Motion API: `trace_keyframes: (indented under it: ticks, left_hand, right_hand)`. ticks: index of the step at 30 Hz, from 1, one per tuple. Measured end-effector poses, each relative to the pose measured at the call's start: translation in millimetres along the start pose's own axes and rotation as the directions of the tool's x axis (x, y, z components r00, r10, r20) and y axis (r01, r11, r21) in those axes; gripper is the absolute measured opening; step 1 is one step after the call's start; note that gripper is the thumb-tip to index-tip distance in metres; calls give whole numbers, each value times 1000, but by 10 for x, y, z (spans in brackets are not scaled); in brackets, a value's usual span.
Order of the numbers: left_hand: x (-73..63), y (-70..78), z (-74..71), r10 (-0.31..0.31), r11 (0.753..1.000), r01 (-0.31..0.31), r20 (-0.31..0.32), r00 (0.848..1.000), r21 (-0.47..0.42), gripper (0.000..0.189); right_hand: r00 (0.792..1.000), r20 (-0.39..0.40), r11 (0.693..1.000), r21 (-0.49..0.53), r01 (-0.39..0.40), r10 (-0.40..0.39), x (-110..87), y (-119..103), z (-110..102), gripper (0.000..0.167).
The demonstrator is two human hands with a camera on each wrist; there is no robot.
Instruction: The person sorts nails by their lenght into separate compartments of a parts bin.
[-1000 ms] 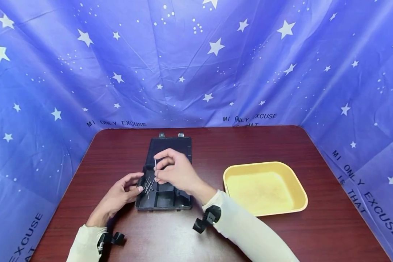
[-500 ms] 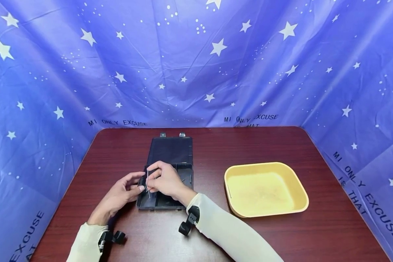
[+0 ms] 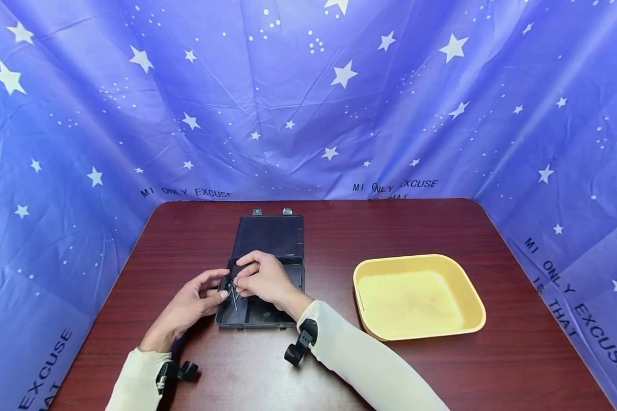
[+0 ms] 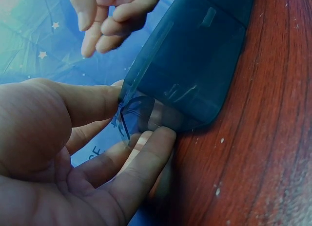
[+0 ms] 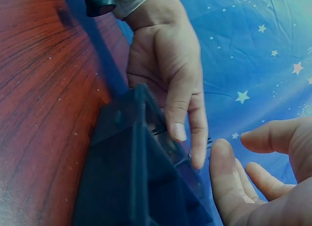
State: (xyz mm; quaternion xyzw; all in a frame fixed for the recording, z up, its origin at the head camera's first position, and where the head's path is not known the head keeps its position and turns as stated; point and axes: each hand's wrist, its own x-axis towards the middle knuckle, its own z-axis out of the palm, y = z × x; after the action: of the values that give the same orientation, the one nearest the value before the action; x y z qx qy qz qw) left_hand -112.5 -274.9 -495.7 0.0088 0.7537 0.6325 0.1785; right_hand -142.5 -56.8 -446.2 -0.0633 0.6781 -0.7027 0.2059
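My left hand (image 3: pixel 190 302) grips the left wall of a dark plastic compartment box (image 3: pixel 272 317), thumb at the rim and fingers along the outside. The box's lid (image 3: pixel 269 235) lies back. Several thin silver nails (image 3: pixel 235 299) lie in the left compartment, partly hidden by my hands. Just above them hovers my right hand (image 3: pixel 267 279). In the right wrist view its thumb and fingers (image 5: pixel 226 172) stand apart, and I see nothing held between them. The left wrist view shows the right fingers (image 4: pixel 124 26) beyond the box wall (image 4: pixel 195 65).
A yellow tub (image 3: pixel 416 260) stands to the right on the dark red wooden table (image 3: pixel 329 234); a thin nail appears to lean inside its left wall. A blue star-patterned curtain (image 3: pixel 267 97) surrounds the table on the far side and both flanks.
My right hand has moved left and down from over the box to the left compartment. The nail it pinched upright is no longer seen between its fingers. My left hand stays at the box wall.
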Motion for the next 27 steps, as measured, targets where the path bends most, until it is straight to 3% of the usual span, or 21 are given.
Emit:
trace_keyframes:
  ticks: [11, 18, 27]
  left_hand:
    - [13, 10, 6, 2, 1000, -2, -1, 1000, -10, 62]
    - [5, -1, 0, -1, 1000, 0, -11, 1000, -13, 62]
    - [-8, -7, -13, 6, 1000, -6, -12, 1000, 3, 63]
  right_hand:
    - [998, 4, 998, -5, 62, -62, -162, -168, -286, 29]
    - [994, 21, 994, 12, 106, -107, -346, -303, -505, 33]
    - [993, -34, 993, 12, 114, -113, -658, -414, -1002, 38]
